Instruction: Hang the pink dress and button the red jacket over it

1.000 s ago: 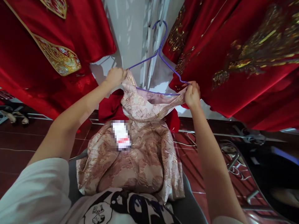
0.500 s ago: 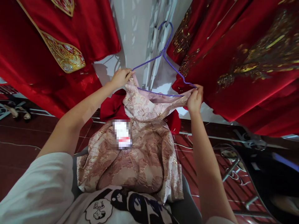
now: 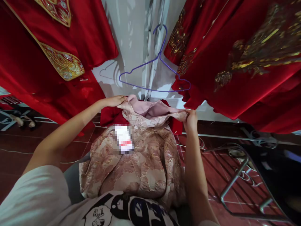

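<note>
A pink brocade dress with a floral pattern lies across my lap, its pale pink lining showing at the top edge. My left hand is closed on one corner of that edge, and my right hand grips the opposite corner, so the neckline is held stretched between them. Beyond it hangs a bare purple hanger, apart from both the dress and my hands. A blurred-out phone-like object rests on the dress.
Red garments with gold embroidery hang at left and right. A dark chair with a metal frame stands on the tiled floor at right. Shoes sit at far left. Red cloth lies behind the dress.
The dress top has come off the purple hanger. Both hands have lowered toward me with the dress edge in them, and the hanger now hangs bare.
</note>
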The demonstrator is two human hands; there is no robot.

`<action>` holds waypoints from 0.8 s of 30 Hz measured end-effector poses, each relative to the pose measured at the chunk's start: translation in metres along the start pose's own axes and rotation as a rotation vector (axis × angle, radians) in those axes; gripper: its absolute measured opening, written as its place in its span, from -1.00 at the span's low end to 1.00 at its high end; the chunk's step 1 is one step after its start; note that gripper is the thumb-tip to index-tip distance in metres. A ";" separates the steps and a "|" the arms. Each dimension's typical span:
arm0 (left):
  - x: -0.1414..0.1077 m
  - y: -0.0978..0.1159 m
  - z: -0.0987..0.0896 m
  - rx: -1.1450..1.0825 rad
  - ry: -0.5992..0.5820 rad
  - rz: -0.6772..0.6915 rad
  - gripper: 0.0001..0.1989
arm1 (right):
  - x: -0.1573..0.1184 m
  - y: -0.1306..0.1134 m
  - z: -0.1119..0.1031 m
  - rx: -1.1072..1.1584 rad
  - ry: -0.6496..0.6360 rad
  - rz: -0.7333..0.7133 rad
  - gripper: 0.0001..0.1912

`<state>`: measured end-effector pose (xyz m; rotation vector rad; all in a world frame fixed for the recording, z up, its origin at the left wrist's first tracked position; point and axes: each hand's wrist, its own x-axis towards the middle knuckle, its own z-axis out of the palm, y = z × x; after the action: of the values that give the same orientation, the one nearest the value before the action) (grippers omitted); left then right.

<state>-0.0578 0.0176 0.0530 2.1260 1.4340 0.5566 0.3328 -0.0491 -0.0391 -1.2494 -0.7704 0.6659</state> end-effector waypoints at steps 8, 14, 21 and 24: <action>0.031 0.087 0.034 0.422 0.069 0.597 -0.75 | -0.022 -0.051 -0.035 -0.229 -0.227 -0.256 -0.63; 0.047 0.092 0.128 0.533 0.196 0.475 -0.76 | -0.029 -0.066 -0.054 -0.351 -0.255 -0.394 -0.61; -0.014 0.102 0.129 0.432 0.414 0.476 -0.57 | -0.013 -0.049 -0.059 -0.401 -0.101 -0.424 -0.55; -0.032 0.097 0.110 0.426 0.418 0.489 -0.56 | -0.015 -0.049 -0.052 -0.376 -0.064 -0.434 -0.54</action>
<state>0.0660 -0.0630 0.0252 2.8626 1.3180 0.9980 0.3678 -0.1002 -0.0007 -1.3398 -1.2164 0.2103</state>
